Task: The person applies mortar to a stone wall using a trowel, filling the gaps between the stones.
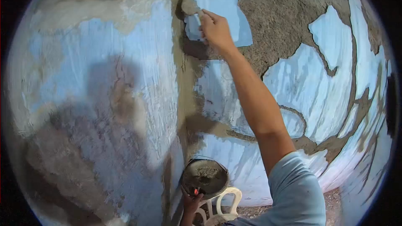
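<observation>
My right hand is raised at the wall, its fingers closed round the handle of a small trowel. The trowel's grey blade lies close to the wet mortar strip in the corner where two walls meet. Low in the view, my left hand grips the near edge of a dark round bowl. Grey wet mortar sits inside the bowl. A small orange-red spot shows by the left fingers; I cannot make out what it is.
The blue painted wall on the right has peeling paint and a large bare rough patch. A smeared blue wall stands on the left, with a shadow on it. Below the bowl is a cream plastic chair.
</observation>
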Motion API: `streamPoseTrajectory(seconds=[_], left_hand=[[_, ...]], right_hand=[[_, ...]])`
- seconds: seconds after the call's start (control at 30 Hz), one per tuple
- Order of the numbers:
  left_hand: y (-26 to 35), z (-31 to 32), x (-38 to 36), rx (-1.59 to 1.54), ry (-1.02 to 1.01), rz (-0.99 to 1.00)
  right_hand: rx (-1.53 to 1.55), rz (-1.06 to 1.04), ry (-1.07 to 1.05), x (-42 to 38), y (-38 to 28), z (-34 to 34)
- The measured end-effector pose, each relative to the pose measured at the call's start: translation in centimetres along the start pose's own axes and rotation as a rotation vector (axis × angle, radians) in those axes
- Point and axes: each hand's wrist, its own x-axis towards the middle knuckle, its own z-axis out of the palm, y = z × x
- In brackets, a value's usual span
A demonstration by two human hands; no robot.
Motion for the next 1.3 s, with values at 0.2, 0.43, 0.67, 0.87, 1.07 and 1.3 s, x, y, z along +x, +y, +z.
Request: streamPoseTrajectory(seconds=[0.2,0.43,0.67,0.87,1.07,1.3], left_hand=[[-3.7,-2.1,1.8,0.195,0.004,0.113],[3.5,1.4,-1.1,0.175,0.067,-0.044],[-0.8,-0.8,0.5,0.222,0.096,-0.099],[2.6,1.2,-1.2,0.06,0.07,-0.118],[-2.5,-2.0,1.2,0.188,0.048,-0.131],[-1.5,-1.7,0.6,0.095,0.019,-0.109]], right_hand=[[0.308,0.085,-0.112,1.0,0.4,2.7],[0.399,0.155,-0.071,1.5,0.8,4.0],[0.319,0.19,-0.131,-1.4,0.5,3.3],[0.438,0.34,-0.16,-6.6,1.2,0.5],[0.124,-0.016,0.01,1.7,2.1,0.8],[0.037,-0.091,-0.089,5.0,2.3,2.5]])
